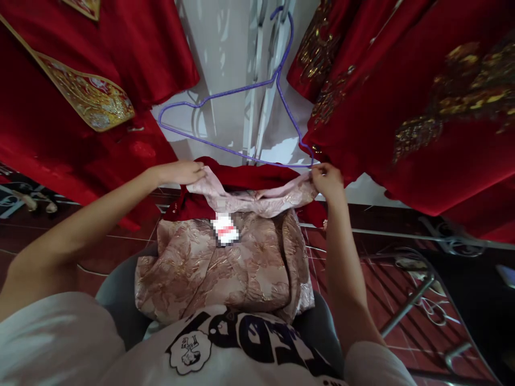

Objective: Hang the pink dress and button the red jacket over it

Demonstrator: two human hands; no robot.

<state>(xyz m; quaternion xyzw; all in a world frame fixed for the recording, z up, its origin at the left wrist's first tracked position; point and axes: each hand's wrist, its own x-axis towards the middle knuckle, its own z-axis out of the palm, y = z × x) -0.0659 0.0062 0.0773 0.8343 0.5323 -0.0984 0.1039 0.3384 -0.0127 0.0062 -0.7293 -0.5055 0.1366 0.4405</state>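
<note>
A pink brocade garment with a raised, shiny leaf-like pattern lies across my lap. My left hand pinches one end of its pale pink upper band, and my right hand pinches the other end, so the band stretches between them and sags in the middle. From the band hangs a white tag with a red mark, its print blurred out. Just beyond my hands is a purple hanger, its lower right corner right by my right fingers; whether they touch, I cannot tell.
Red garments with gold embroidery hang at the left and at the right. More red cloth lies behind the pink band. A metal-legged stool or rack with cables stands on the red tiled floor at right.
</note>
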